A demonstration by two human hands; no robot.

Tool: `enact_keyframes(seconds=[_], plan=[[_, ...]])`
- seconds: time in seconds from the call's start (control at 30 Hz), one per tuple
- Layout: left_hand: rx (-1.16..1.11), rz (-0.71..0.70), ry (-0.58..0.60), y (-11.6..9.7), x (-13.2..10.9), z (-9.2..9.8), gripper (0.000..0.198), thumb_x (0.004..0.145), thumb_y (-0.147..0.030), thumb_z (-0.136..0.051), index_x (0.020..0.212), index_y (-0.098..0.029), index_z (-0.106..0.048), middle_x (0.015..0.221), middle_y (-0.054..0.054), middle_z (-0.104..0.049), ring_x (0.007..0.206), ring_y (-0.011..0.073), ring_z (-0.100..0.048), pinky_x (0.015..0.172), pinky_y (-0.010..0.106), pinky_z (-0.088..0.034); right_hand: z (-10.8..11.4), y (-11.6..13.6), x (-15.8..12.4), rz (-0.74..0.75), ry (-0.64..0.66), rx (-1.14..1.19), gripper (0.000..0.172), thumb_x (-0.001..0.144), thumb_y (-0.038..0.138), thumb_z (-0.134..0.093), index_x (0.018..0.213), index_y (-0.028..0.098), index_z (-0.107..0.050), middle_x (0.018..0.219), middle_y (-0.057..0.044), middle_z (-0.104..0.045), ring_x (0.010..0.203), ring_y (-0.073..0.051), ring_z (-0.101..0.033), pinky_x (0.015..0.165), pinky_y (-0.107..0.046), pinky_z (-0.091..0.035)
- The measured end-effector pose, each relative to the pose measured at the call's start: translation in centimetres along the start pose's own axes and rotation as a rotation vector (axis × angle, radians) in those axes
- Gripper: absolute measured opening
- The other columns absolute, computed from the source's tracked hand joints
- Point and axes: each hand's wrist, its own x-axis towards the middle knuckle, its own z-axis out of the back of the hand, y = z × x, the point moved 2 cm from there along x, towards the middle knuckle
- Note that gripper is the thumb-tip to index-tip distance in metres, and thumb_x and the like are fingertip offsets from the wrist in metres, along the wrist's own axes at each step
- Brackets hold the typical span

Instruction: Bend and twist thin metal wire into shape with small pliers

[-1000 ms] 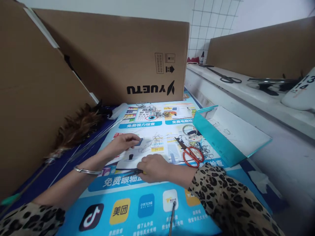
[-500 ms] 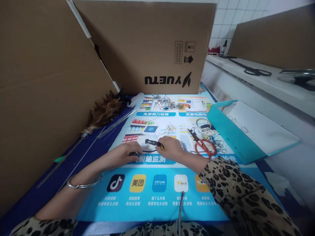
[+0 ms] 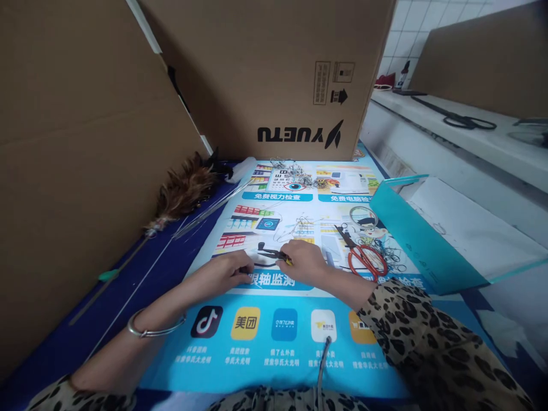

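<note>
My right hand (image 3: 305, 261) is wrapped round pliers (image 3: 274, 253) with dark jaws and a bit of yellow handle showing. The jaws point left, toward my left hand (image 3: 233, 268), and look slightly parted. My left hand is closed with fingertips together, low over the printed sheet; whatever it pinches is hidden or too thin to name. A narrow gap separates the plier jaws from the left fingers. Right of my right hand lie red-handled scissors (image 3: 367, 260), blades pointing up and left. Thin tangled wire (image 3: 303, 225) rests just beyond the pliers.
A printed sheet (image 3: 205, 365) covers the table. More wire scraps (image 3: 295, 171) lie at the back, near a cardboard box (image 3: 274, 74). At right are a wire coil (image 3: 363, 216) and a turquoise box (image 3: 428, 245); at left, a feather duster (image 3: 184, 188).
The plier jaws have parted somewhat. A dark piece seen under my left fingers before no longer shows there. The whole view has shifted slightly, with the scene sitting farther right.
</note>
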Motion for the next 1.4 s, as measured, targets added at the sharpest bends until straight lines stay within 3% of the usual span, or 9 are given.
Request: enact_keyframes(seconds=[0.43,0.67,0.87,0.93,1.17,1.4], plan=[[0.035,0.008,-0.033,-0.2,-0.1,-0.1,0.010,0.076,-0.030,-0.057,0.075,-0.020,-0.060,0.074,0.001,-0.060,0.067,0.0181,-0.055,0.061,0.026,-0.039,-0.2,-0.1,0.0,0.041,-0.013,0.001,0.031,0.085,0.044,-0.045,0.096,0.020,-0.059,0.095,-0.006,-0.060,0.093,-0.021,-0.052,0.070,-0.027,-0.038],[-0.305,0.054,-0.025,0.8,-0.3,-0.4,0.017,0.082,-0.033,-0.052,0.082,-0.019,-0.062,0.063,-0.002,-0.059,0.054,0.0137,-0.053,0.051,0.023,-0.040,-0.3,-0.1,0.0,0.066,-0.037,0.006,0.028,0.084,0.042,-0.047,0.092,0.019,-0.060,0.091,-0.006,-0.060,0.089,-0.019,-0.053,0.068,-0.026,-0.037],[-0.249,-0.084,-0.124,1.4,0.2,-0.1,0.022,0.085,-0.030,-0.049,0.094,-0.021,-0.067,0.087,0.004,-0.068,0.081,0.0192,-0.059,0.071,0.028,-0.045,-0.7,-0.5,0.3,0.099,-0.168,0.197,0.022,0.083,0.039,-0.052,0.085,0.018,-0.058,0.081,-0.003,-0.058,0.080,-0.015,-0.052,0.063,-0.023,-0.034],[-0.192,-0.112,-0.134,1.0,0.3,-0.3,0.022,0.085,-0.028,-0.049,0.094,-0.022,-0.068,0.088,0.004,-0.067,0.082,0.0193,-0.060,0.073,0.028,-0.045,-0.7,-0.5,0.3,0.116,-0.187,0.294,0.021,0.082,0.038,-0.053,0.082,0.018,-0.058,0.077,-0.001,-0.057,0.074,-0.013,-0.052,0.060,-0.022,-0.033],[-0.126,-0.125,-0.184,-0.4,0.4,-1.5,0.017,0.081,-0.024,-0.054,0.091,-0.021,-0.068,0.085,0.004,-0.067,0.082,0.0199,-0.060,0.072,0.027,-0.043,-0.4,0.6,-0.3,0.205,-0.095,0.403,0.022,0.079,0.039,-0.056,0.074,0.018,-0.055,0.070,0.002,-0.053,0.064,-0.010,-0.048,0.055,-0.019,-0.029],[-0.461,0.009,-0.207,-0.7,0.1,-1.8,0.011,0.077,-0.025,-0.061,0.086,-0.019,-0.062,0.074,0.000,-0.062,0.069,0.0157,-0.055,0.061,0.024,-0.041,-0.2,1.1,-0.6,0.219,-0.080,0.382,0.012,0.076,0.028,-0.058,0.072,0.017,-0.055,0.069,0.002,-0.053,0.064,-0.010,-0.048,0.055,-0.020,-0.029]])
